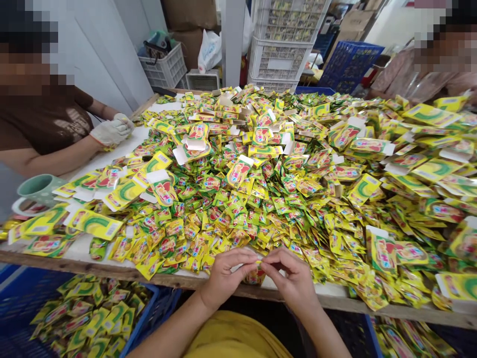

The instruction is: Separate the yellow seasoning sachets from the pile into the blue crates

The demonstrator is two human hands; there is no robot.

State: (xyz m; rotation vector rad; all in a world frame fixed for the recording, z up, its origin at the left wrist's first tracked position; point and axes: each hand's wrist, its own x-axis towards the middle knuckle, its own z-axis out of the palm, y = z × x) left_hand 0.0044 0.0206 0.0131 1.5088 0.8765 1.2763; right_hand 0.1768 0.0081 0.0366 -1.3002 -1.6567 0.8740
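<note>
A large heap of small yellow-green foil sachets [238,209] covers the table, with larger printed cards and strips [93,223] lying among them. At the table's near edge, my left hand [225,278] and my right hand [288,281] meet fingertip to fingertip. Between them they pinch a small yellow-green sachet [258,262], mostly hidden by my fingers. A loose sachet [255,276] lies just below my fingertips, and the heap touches both hands' near side.
A wooden table edge [74,261] runs in front of me. Blue crates [149,318] holding sachets stand below it. A person in a white glove [112,130] sits at the left beside a green mug [39,191], another person [413,79] sits far right, and white crates [279,54] stand behind.
</note>
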